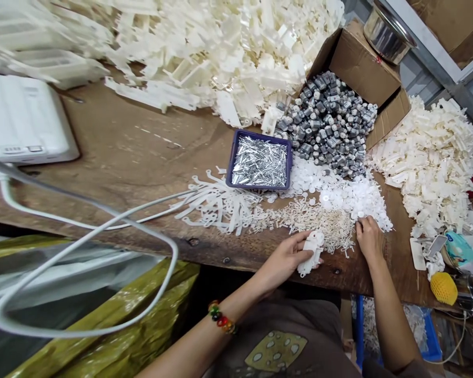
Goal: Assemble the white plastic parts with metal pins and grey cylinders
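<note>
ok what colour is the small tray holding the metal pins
Purple. The tray is filled with silvery pins. The head view shows it best.

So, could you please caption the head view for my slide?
Left hand holds a white plastic housing while right hand touches small white parts on a wooden bench.

left hand (286, 257) grips white plastic housing (310, 253) | right hand (368, 239) fingers in white washers (350, 197)
</note>
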A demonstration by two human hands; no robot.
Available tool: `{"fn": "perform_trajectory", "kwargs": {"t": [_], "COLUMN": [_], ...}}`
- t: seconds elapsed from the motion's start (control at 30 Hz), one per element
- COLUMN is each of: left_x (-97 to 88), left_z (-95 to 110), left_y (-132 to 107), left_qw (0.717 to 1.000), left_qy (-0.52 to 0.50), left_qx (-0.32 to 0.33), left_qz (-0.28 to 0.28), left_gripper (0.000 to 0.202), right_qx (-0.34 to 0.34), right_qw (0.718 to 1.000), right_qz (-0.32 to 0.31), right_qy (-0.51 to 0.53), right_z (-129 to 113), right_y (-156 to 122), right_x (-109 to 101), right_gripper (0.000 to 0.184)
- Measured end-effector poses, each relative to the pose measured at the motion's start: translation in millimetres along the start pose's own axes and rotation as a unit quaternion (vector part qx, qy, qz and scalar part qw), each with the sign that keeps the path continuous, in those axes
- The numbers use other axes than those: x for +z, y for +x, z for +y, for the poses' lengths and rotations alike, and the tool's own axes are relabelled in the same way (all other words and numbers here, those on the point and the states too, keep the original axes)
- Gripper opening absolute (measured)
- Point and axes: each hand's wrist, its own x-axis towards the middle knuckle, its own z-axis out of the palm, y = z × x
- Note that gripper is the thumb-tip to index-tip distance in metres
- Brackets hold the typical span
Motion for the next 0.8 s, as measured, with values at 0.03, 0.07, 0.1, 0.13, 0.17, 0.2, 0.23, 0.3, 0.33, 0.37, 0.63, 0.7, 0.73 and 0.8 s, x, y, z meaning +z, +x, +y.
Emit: {"fn": "perform_trajectory", "kwargs": {"t": [0.03, 0.07, 0.1, 0.13, 0.17, 0.2, 0.23, 0.3, 0.33, 0.37, 0.63, 0.7, 0.73, 0.8], "left_x": [0.0, 0.1, 0.2, 0.4, 0.7, 0.9, 1.1, 1.0, 0.7, 0.3, -2.5, -1.4, -0.6, 1.1], "left_z": [-0.5, -0.9, -1.2, -1.5, -1.9, -2.2, -2.6, -3.5, -3.9, -4.2, -6.6, -6.7, -6.6, -5.9], "left_y": [0.3, 0.7, 1.1, 1.5, 1.8, 2.0, 2.2, 2.3, 2.4, 2.4, 7.6, 9.7, 10.5, 11.7], "left_qw": [1.0, 1.0, 1.0, 1.0, 1.0, 1.0, 1.0, 1.0, 1.0, 1.0, 1.0, 1.0, 1.0, 1.0], "left_qy": [0.0, 0.0, 0.0, 0.001, 0.003, 0.004, 0.005, 0.009, 0.01, 0.01, 0.012, 0.02, 0.021, 0.018], "left_qx": [-0.001, -0.001, -0.001, -0.001, -0.001, 0.0, 0.001, 0.001, 0.002, 0.002, 0.015, 0.017, 0.018, 0.019], "left_qz": [-0.001, -0.002, -0.001, 0.002, 0.005, 0.009, 0.012, 0.011, 0.01, 0.009, 0.014, 0.008, 0.005, 0.005], "left_gripper": [0.065, 0.065, 0.066, 0.066, 0.068, 0.069, 0.071, 0.071, 0.07, 0.069, 0.069, 0.067, 0.066, 0.066], "right_qx": [0.0, 0.001, 0.001, 0.001, 0.0, -0.002, -0.005, -0.013, -0.015, -0.015, 0.074, 0.1, 0.112, 0.126], "right_qw": [1.0, 1.0, 1.0, 0.999, 0.999, 0.999, 0.999, 0.999, 0.999, 0.999, 0.988, 0.978, 0.97, 0.949], "right_qz": [0.008, 0.016, 0.021, 0.024, 0.026, 0.027, 0.027, 0.029, 0.032, 0.036, 0.085, 0.102, 0.11, 0.111], "right_qy": [0.002, 0.007, 0.014, 0.021, 0.024, 0.023, 0.019, 0.01, 0.008, 0.009, 0.107, 0.152, 0.184, 0.267], "right_z": [0.5, 1.3, 2.0, 2.6, 3.0, 3.0, 2.8, 1.7, 1.1, 0.6, 2.8, -0.7, -4.9, -19.7], "right_y": [-0.5, -1.0, -1.4, -1.6, -1.6, -1.5, -1.2, -0.7, -0.6, -0.6, 2.0, 2.9, 2.7, 0.4], "right_x": [1.4, 2.3, 2.8, 3.0, 3.1, 3.3, 3.7, 5.4, 6.6, 7.9, 11.1, 5.8, 2.0, -7.3], "right_gripper": [0.024, 0.024, 0.023, 0.023, 0.023, 0.023, 0.023, 0.023, 0.023, 0.024, 0.024, 0.023, 0.022, 0.019]}}
